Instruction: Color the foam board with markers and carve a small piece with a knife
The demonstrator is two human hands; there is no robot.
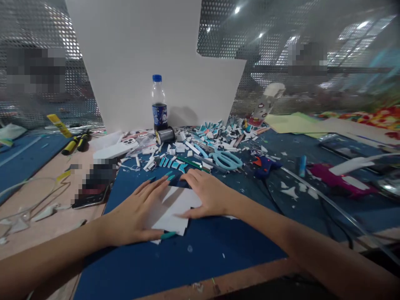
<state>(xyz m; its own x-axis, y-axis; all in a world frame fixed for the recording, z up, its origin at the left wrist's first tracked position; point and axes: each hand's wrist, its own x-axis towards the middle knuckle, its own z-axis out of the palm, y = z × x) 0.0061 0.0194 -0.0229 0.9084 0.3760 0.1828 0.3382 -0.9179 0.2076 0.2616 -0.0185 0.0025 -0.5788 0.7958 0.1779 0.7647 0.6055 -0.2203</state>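
Observation:
White paper pieces (176,208) lie on the blue mat (175,266) in front of me, with a cut, stepped edge showing. Flat across their left side rests my left hand (140,210), its fingers stretched out and the thumb apart, long teal nails showing. My right hand (208,191) is on the paper's right side, fingers bent slightly forward, the thumb spread away from them on the sheet. Neither hand grips anything that I can see. Just beyond the fingertips are teal strips (173,163) and a dark green pencil-like stick (193,163).
Behind is a heap of white and blue scraps (215,135) with light-blue scissors (226,159). A cola bottle (159,110) and a wire spool (165,136) stand beside it. A blue glue gun (265,166) lies right; a phone (93,191) lies left.

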